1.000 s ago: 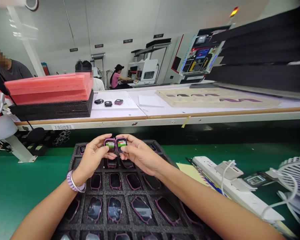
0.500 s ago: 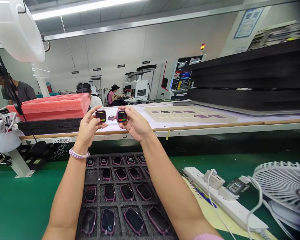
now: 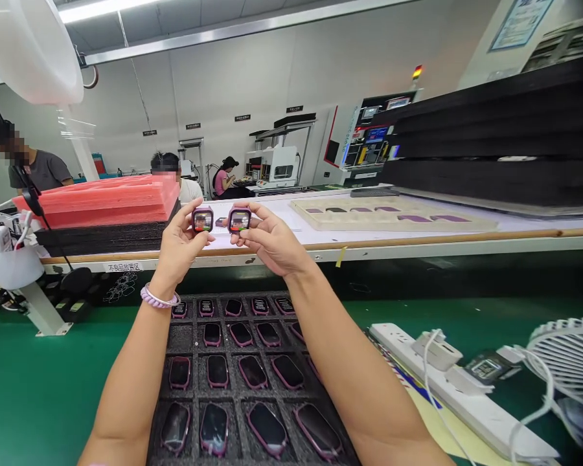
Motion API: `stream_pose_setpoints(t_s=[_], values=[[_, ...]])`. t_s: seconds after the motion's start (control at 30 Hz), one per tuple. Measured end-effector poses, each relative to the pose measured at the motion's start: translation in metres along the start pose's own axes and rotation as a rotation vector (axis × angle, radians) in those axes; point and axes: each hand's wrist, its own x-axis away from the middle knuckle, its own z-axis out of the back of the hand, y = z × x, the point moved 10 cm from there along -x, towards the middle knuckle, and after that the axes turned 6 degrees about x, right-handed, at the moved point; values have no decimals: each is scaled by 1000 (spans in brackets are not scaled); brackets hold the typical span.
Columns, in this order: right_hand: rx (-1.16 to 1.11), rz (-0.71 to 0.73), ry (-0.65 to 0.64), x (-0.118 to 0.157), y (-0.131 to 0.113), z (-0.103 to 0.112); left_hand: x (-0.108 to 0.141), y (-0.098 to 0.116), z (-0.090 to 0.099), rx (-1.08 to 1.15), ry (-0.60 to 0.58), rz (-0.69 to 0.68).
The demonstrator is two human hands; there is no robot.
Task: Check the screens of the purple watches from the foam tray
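Note:
In my left hand (image 3: 182, 241) is a smartwatch (image 3: 203, 221) with a purple frame, pinched between thumb and fingers. A second purple smartwatch (image 3: 240, 221) is gripped by my right hand (image 3: 272, 241), thumb at its lower edge. Both lit screens face me side by side and show a picture. Below my forearms lies a black foam tray (image 3: 194, 391) holding rows of purple-framed watches, such as one dark-screened watch (image 3: 217, 371). One pocket at the tray's left holds no watch. My right forearm hides part of the tray's right side.
A white power strip (image 3: 418, 362) with plugs and cables lies right, beside a white fan (image 3: 568, 362). On the shelf stand pink foam trays (image 3: 102, 200), a cream tray (image 3: 320, 217) with purple pieces, and stacked black trays (image 3: 495, 149). Several people sit or stand beyond.
Both watch screens have changed from dark with coloured bars to a picture. Both thumbs have shifted onto the watches' lower edges. The view has turned slightly left.

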Motion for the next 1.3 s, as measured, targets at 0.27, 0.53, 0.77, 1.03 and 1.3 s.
stream_pose_setpoints(t_s=[0.27,0.53,0.77,1.03,1.3], values=[[22,33,-18,1,-4,-1,-1,-1,-1,28,25,7],[68,40,-21,3,-8,-4,0,6,-1,-19,27,-4],[85,68,-30,5,-12,-5,1,9,0,10,42,-13],[110,32,-6,5,-9,-4,2,0,-3,27,17,42],[46,16,-41,4,-3,-8,2,0,-4,36,1,38]])
